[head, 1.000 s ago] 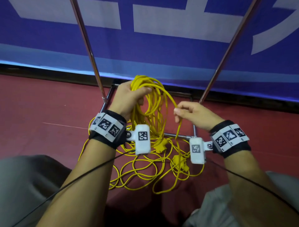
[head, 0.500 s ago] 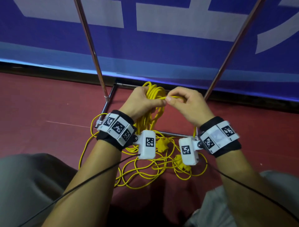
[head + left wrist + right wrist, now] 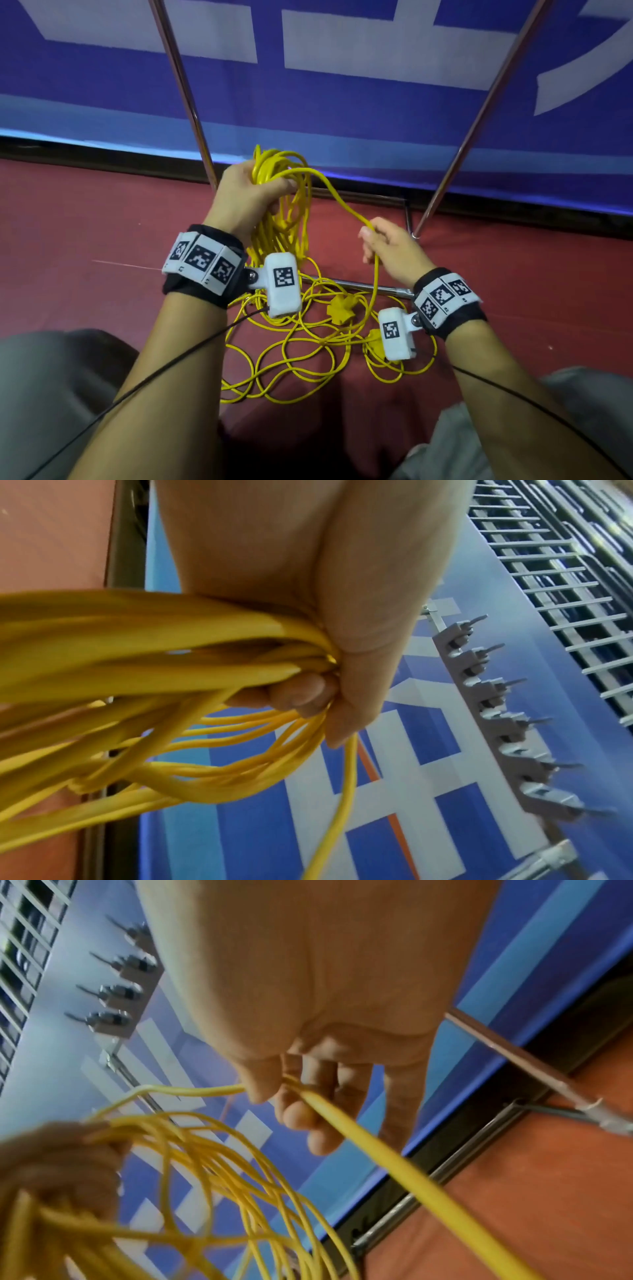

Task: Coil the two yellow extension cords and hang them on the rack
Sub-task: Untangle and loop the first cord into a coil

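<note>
Cord (image 3: 294,356) lies tangled, limp and light, on the near floor. Right hand (image 3: 394,250) pinches one strand, a sensible place to draw slack. Farther left, left hand (image 3: 246,202) is clenched around the gathered coil (image 3: 287,212).

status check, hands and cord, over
Left hand grips coiled loops. Right hand pinches free strand. Loose cord tangled on floor.
</note>
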The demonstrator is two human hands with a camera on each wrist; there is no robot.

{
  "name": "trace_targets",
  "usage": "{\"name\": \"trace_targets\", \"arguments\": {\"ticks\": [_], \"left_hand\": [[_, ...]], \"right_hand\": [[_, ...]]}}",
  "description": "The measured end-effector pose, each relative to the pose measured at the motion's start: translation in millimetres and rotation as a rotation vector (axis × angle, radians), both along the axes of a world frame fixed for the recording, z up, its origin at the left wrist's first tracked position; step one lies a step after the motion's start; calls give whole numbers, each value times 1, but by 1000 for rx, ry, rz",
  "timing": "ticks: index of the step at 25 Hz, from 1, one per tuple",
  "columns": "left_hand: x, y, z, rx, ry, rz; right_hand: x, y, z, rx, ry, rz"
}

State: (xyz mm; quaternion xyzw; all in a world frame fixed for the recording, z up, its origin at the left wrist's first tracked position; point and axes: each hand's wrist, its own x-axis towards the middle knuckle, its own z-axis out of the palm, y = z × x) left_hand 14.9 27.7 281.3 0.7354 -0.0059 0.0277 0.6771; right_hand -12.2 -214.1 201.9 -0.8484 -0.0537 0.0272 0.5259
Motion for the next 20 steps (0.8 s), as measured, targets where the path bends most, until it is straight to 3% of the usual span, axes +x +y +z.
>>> {"name": "trace_targets", "arguments": {"ticks": [2,4,9,12,17,20], "left_hand": [[0,3,-9,133,12,-25],[-1,-1,-17,210,43,-56],[-9,-17,-19,106,130,-142],[-13,-25,-16,35,132,-252],[-12,-25,-11,-28,151,-312],[-13,-34,-15,33,131,-328]], "right_hand": [[2,10,20,216,-47,-110],[4,13,42,251,-118,-197],[2,8,60,-157,-381,-186],[-3,13,65,-269,-413,-144],[-5,-10,72,-386,-389,-257],[-8,4,74,-358,-387,-124]]}}
